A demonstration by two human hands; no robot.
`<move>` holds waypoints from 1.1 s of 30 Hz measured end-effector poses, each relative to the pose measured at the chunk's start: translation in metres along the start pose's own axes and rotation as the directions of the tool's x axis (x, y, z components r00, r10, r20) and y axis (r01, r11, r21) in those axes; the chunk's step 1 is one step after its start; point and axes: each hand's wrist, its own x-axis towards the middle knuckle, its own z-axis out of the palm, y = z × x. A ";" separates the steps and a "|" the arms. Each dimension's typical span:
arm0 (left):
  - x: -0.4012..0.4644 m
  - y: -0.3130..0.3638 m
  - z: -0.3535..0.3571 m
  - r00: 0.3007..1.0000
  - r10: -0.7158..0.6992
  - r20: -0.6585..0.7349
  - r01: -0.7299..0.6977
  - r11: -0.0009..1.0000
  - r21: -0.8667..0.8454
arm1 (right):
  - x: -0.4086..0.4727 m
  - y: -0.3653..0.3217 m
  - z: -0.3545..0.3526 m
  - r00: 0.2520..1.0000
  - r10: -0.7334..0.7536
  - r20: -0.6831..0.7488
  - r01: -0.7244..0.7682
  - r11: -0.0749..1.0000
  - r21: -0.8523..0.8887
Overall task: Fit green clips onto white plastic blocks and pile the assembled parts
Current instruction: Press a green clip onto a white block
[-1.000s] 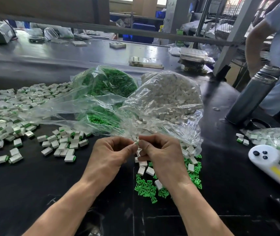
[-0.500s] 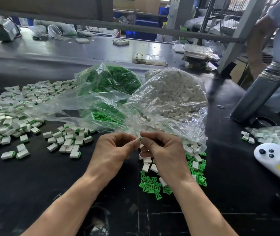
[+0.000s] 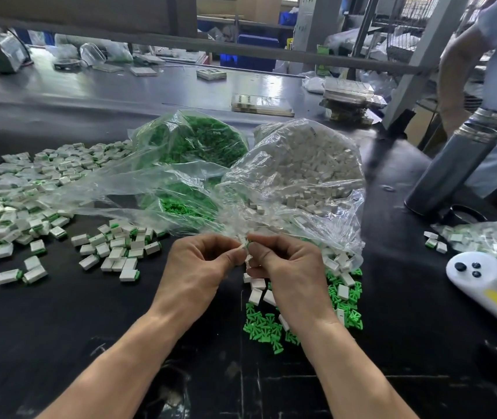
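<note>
Far to the left of your hands lay the big heap of assembled white blocks with green clip ends (image 3: 14,204), too many to count. Nearer your left hand sat a smaller scatter of finished pieces (image 3: 114,252), roughly two dozen.

Over the last second almost nothing shifted on the black table (image 3: 59,328). Your left hand (image 3: 198,267) and right hand (image 3: 286,267) stayed pressed together at the fingertips, pinching one small white plastic block with a green clip (image 3: 244,244) between them. I took that to mean the clip was still being seated, so this piece had not yet joined the pile.

Beyond your hands stood two clear plastic bags: the bag of green clips (image 3: 192,146) behind your left hand, and the bag of white blocks (image 3: 307,167) behind your right.

Under and just right of your right hand lay the loose green T-shaped clips (image 3: 262,328), some dozens, mixed with about ten bare white blocks (image 3: 256,294). Further right stood one grey metal flask (image 3: 452,164), then one white handheld device with dark buttons (image 3: 476,276), partly over another clear bag of finished parts (image 3: 489,237).
</note>
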 end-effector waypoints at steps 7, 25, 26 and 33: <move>0.001 -0.003 0.002 0.999 -0.030 -0.035 0.026 0.992 -0.121 | 0.000 0.006 0.002 1.000 -0.018 0.014 0.018 1.000 0.020; -0.002 0.009 0.011 0.990 0.114 0.083 -0.107 0.991 -0.085 | 0.002 0.009 0.008 0.988 0.135 0.078 -0.136 0.991 0.000; -0.002 0.010 0.013 0.988 0.127 0.084 -0.120 0.989 -0.085 | 0.002 0.009 0.008 0.989 0.122 0.082 -0.125 0.992 0.029; -0.006 0.010 0.018 0.988 0.124 0.087 -0.122 0.992 -0.036 | 0.011 0.024 0.017 0.992 0.114 -0.047 -0.116 0.993 -0.026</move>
